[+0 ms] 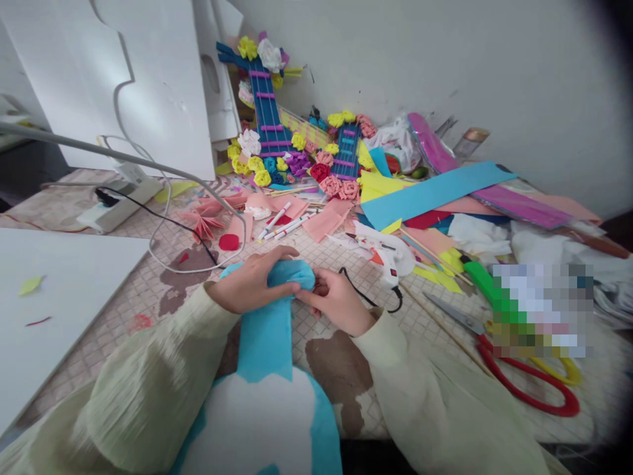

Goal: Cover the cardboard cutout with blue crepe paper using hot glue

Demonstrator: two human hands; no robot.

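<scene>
Both hands meet at near centre over the tiled mat (148, 290). Left hand (252, 285): fingers curled and closed over the bunched top of the blue paper strip (270, 333). Right hand (336, 302): thumb and fingertips pinching the strip's right edge. The strip runs from the hands back toward the person. White glue gun (390, 254) lies just right of the right hand. Red scissors (524, 386) at near right. Power strip (119, 201) at far left.

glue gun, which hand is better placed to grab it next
Right, probably: both hands hold the blue paper, but the glue gun lies just beside the right hand, farther from the left hand.
</scene>
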